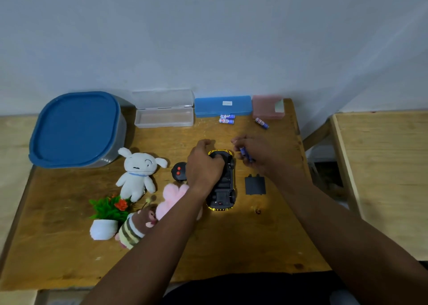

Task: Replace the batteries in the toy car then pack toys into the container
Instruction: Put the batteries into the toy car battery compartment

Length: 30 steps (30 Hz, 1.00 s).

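A yellow and black toy car (223, 188) lies upside down in the middle of the wooden table, its battery bay uncovered. My left hand (203, 165) presses on its far end. My right hand (254, 154), just right of the car, holds blue batteries (245, 154). The black battery cover (254, 185) lies on the table to the car's right. More blue batteries (227, 118) lie near the back, with another battery (262, 123) further right. A grey container with a blue lid (74, 128) stands at the back left.
A white plush dog (137, 172), a pink plush (172, 199), a striped plush (134, 230), a potted fake plant (106, 214) and a black remote (178, 171) lie left of the car. An open clear case (164, 111), a blue case (222, 106) and a pink case (267, 106) line the back edge.
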Tool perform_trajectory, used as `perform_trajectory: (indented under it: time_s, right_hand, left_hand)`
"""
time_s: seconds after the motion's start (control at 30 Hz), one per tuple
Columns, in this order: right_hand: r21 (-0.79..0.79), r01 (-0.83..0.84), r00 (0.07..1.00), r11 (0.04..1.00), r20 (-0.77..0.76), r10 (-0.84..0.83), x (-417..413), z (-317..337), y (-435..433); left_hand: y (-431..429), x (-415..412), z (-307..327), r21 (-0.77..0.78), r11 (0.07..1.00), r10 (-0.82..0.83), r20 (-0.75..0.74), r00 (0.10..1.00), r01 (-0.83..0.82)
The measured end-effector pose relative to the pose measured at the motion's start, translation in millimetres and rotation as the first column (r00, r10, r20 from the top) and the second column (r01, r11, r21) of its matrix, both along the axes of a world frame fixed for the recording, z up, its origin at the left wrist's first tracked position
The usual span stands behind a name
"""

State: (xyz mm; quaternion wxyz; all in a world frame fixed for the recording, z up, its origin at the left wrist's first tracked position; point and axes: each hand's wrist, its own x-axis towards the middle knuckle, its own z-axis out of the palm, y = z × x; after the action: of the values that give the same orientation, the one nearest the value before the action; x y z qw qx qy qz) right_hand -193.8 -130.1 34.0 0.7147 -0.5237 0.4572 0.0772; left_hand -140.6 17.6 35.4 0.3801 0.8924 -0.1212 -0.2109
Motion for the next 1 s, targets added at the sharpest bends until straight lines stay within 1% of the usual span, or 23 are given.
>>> perform_trajectory:
  time_s: [0.03,0.1,0.17,0.2,0.23,0.3,0.37,0.43,0.53,0.57,0.63,0.7,0.77,0.83,0.9,1.0]
  right_hand:
    - [-0.055,-0.027,0.999,0.998,-0.02,0.026,2.1,2.5,-2.3]
    - [-0.215,-0.045,0.998,0.976,-0.048,0.035,5.0,5.3,-11.3]
    - [-0.389,-0.033,0.999,0.921,-0.015,0.03,6.8,8.1,-25.2]
    - [-0.484,-0.047,0.999,0.874,-0.002,0.053,7.5,9.4,-34.9]
    - [-0.594,-0.086,0.996,0.8,-0.021,0.091,8.4,9.1,-46.3]
    - [-0.772,-0.184,0.982,0.608,-0.116,0.149,10.3,6.0,-72.9]
    - [-0.85,-0.248,0.968,0.464,-0.203,0.146,12.6,-0.2,-98.9]
    - [-0.874,-0.344,0.937,0.342,-0.296,0.184,15.4,-11.2,-122.9]
    - [-0.856,-0.496,0.847,0.144,-0.441,0.295,21.1,-23.0,-145.7]
    - [-0.842,-0.529,0.822,0.105,-0.478,0.309,23.3,-25.8,-149.9]
    - [-0.829,-0.559,0.792,0.027,-0.523,0.315,27.2,-29.6,-155.7]
    - [-0.803,-0.587,0.742,-0.104,-0.585,0.329,30.2,-30.0,-157.7]
    - [-0.757,-0.62,0.677,-0.207,-0.649,0.347,31.9,-27.7,-158.3]
    - [-0.706,-0.645,0.611,-0.291,-0.706,0.359,33.4,-24.6,-158.3]
    - [-0.661,-0.664,0.552,-0.35,-0.748,0.368,35.7,-20.7,-158.2]
    - [-0.637,-0.681,0.502,-0.362,-0.766,0.402,38.6,-16.5,-159.3]
  left_hand:
    - [-2.9,4.6,0.7,-0.018,1.0,-0.023,0.002,1.0,0.023]
    - [-12.4,13.1,3.2,-0.036,0.996,-0.086,0.02,0.996,0.086]
    - [-28.1,21.3,5.0,-0.024,0.989,-0.146,0.033,0.989,0.147]
    - [-38.5,25.0,4.7,-0.009,0.984,-0.178,0.039,0.983,0.178]
    - [-49.9,28.1,3.4,0.011,0.978,-0.21,0.056,0.976,0.21]
    - [-74.8,32.2,-2.3,0.049,0.964,-0.266,0.089,0.96,0.263]
    - [-99.1,34.2,-11.6,0.069,0.955,-0.294,0.084,0.952,0.288]
    - [-121.3,34.4,-20.3,0.078,0.955,-0.291,0.064,0.955,0.286]
    - [-146.3,33.5,-33.3,0.098,0.955,-0.286,0.065,0.956,0.279]
    - [-152.6,33.1,-36.9,0.102,0.957,-0.279,0.071,0.958,0.271]
    - [-163.0,32.9,-44.8,0.077,0.965,-0.255,0.079,0.964,0.249]
    - [-169.5,32.6,-50.1,0.039,0.971,-0.24,0.082,0.967,0.237]
    - [-174.2,33.4,-56.6,0.032,0.976,-0.22,0.122,0.968,0.217]
    - [-177.2,35.2,-60.6,0.044,0.979,-0.205,0.164,0.965,0.2]
    - [-179.3,38.2,-62.9,0.048,0.979,-0.205,0.186,0.961,0.2]
    - [-182.3,45.0,-65.5,0.067,0.976,-0.216,0.191,0.958,0.206]
